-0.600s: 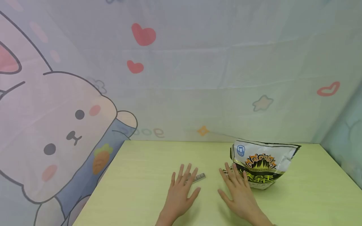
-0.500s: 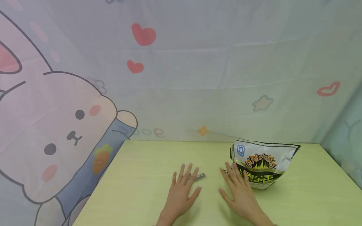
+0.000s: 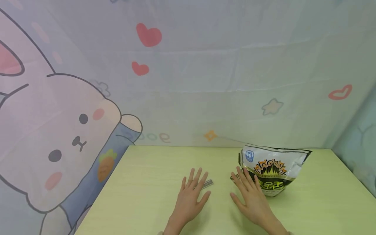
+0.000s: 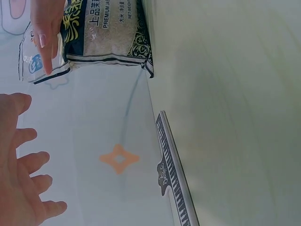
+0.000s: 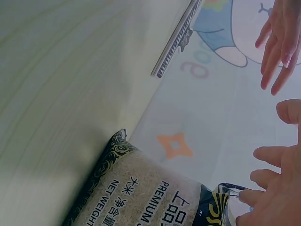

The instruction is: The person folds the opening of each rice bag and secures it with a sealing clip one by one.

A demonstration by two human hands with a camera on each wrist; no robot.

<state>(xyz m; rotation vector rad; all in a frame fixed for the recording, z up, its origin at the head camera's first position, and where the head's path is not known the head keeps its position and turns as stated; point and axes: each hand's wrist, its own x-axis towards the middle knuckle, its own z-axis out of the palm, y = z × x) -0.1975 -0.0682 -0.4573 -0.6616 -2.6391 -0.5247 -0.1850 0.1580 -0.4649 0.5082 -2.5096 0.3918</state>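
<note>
"Where's the narrow grey-and-black patterned strip (image 3: 208, 184)?"
"Lying slantwise beyond the left hand (image 3: 189, 201), the nearer one, fingers apart, empty."
"Right hand (image 3: 253, 199)?"
"Fingers apart too, before the black-and-white plastic rice bag (image 3: 276, 174)."

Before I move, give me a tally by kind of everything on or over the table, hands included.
Rice bag: 1
Piano-key-patterned strip: 1
Bare hands: 2 (left hand, right hand)
Total: 4
</note>
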